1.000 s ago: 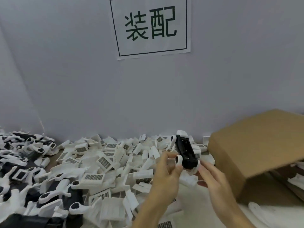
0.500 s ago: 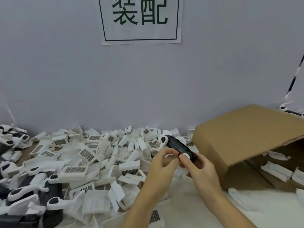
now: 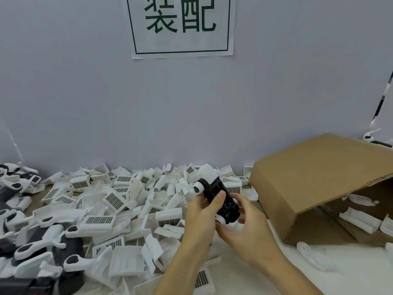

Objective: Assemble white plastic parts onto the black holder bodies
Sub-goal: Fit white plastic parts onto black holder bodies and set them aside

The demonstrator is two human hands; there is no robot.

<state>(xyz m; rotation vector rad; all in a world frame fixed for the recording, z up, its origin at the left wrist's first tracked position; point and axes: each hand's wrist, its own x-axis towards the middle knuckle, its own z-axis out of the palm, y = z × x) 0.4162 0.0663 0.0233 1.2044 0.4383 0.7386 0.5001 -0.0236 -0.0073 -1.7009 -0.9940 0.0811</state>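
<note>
Sign: my wall (image 3: 85,103) carries a white paper sign (image 3: 180,26) with two dark green characters.
Box: a cardboard box (image 3: 319,177) lies tipped at my right.

I count two hands, my left (image 3: 203,211) and right (image 3: 247,227), sharing one black holder (image 3: 221,201). One cardboard box (image 3: 319,177) lies on its side at the right, with at least four white parts (image 3: 359,219) visible inside it. One paper sign (image 3: 180,26) hangs on the wall, bearing two characters. The pile of white parts (image 3: 110,201) is too many for me to count, dozens at least. One loose white piece (image 3: 306,252) lies before the box.
</note>
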